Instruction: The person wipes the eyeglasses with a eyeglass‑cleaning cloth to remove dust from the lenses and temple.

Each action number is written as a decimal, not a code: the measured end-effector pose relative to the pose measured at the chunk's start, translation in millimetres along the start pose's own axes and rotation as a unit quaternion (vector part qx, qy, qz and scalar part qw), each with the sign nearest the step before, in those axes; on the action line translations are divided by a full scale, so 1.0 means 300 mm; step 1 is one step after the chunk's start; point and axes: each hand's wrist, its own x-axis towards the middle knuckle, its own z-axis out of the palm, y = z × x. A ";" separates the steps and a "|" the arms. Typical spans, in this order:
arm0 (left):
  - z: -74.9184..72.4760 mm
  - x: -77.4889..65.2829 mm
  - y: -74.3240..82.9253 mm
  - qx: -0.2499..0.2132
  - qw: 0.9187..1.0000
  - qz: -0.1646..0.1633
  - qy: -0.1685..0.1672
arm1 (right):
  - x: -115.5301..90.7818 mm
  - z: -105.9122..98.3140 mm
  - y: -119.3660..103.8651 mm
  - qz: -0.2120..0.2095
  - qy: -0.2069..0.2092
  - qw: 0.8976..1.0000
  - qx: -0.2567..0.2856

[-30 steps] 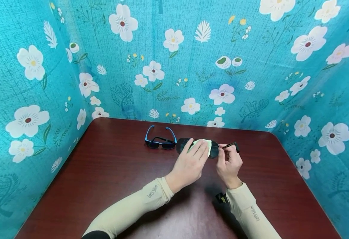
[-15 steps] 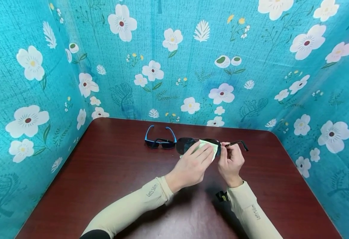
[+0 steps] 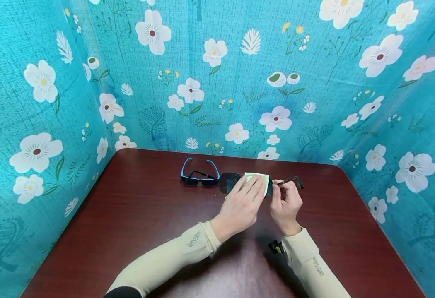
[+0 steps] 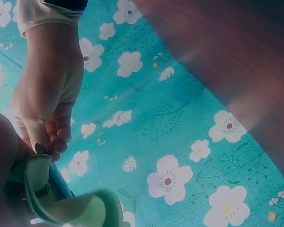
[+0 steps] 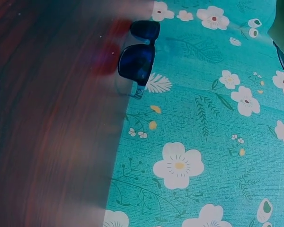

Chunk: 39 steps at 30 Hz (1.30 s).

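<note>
"Let's Slim" on both beige sleeves (image 3: 172, 254) (image 3: 307, 252)

Blue-framed glasses (image 3: 209, 182) on dark-red table (image 3: 139, 207); floral turquoise curtain (image 3: 225, 62) behind.

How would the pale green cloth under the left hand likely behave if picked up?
The pale green cloth would probably flop, since its edge curls over in the left wrist view. It looks thin, so it is likely light. It may slide easily over the smooth-looking lenses of the dark sunglasses.
</note>
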 end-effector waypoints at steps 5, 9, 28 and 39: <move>0.005 0.007 0.007 -0.003 1.000 0.003 -0.010 | -0.034 -0.002 0.060 0.004 0.012 1.000 0.000; 0.001 0.003 0.011 -0.006 1.000 0.029 -0.010 | 0.044 0.002 -0.050 -0.007 0.006 1.000 -0.011; 0.025 0.017 0.026 0.041 0.999 -0.013 0.033 | 0.032 0.022 -0.049 -0.010 0.002 1.000 0.014; 0.007 0.001 0.034 -0.008 0.999 0.011 -0.036 | 0.032 0.010 -0.024 -0.003 0.008 1.000 0.006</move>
